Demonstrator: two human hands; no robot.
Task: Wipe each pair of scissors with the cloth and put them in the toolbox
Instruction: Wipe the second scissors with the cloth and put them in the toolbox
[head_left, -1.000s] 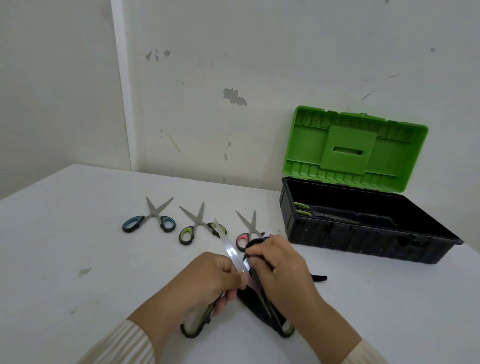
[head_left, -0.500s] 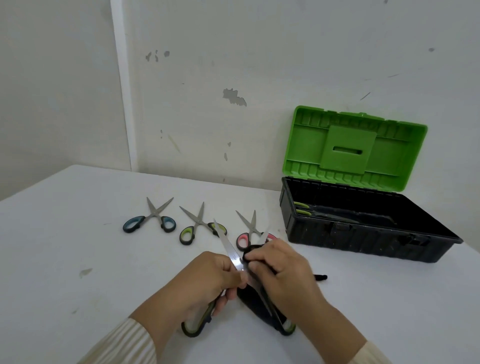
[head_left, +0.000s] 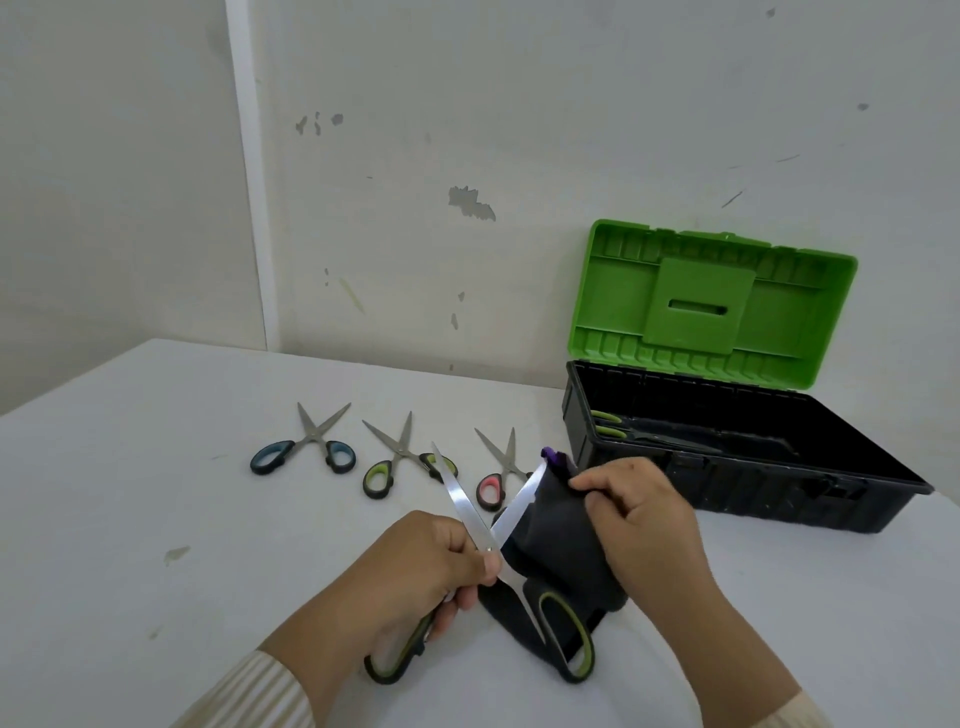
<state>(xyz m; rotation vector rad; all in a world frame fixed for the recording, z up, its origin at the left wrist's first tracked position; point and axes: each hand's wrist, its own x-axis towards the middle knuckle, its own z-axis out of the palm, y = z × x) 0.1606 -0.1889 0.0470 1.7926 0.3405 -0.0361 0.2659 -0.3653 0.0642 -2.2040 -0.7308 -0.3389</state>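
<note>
My left hand (head_left: 415, 566) grips a large pair of green-and-black scissors (head_left: 470, 514) near the pivot, blades spread wide. My right hand (head_left: 644, 525) pinches a dark cloth (head_left: 561, 525) wrapped over the right blade, up near its tip. Behind, three small pairs lie in a row on the white table: blue-handled scissors (head_left: 306, 449), green-handled scissors (head_left: 392, 460) and pink-handled scissors (head_left: 496, 475). The black toolbox (head_left: 779, 488) stands at the right with its green lid (head_left: 711, 301) open against the wall. Another green-handled pair (head_left: 618, 423) lies inside it.
The white table (head_left: 156, 519) meets the wall at the back and a corner at the left. A small stain (head_left: 176, 553) marks the table left of my hands. My cream sleeves show at the bottom edge.
The scissor blades have spread open. My right hand slid the cloth up the right blade toward its tip. The left hand kept its hold near the pivot.
</note>
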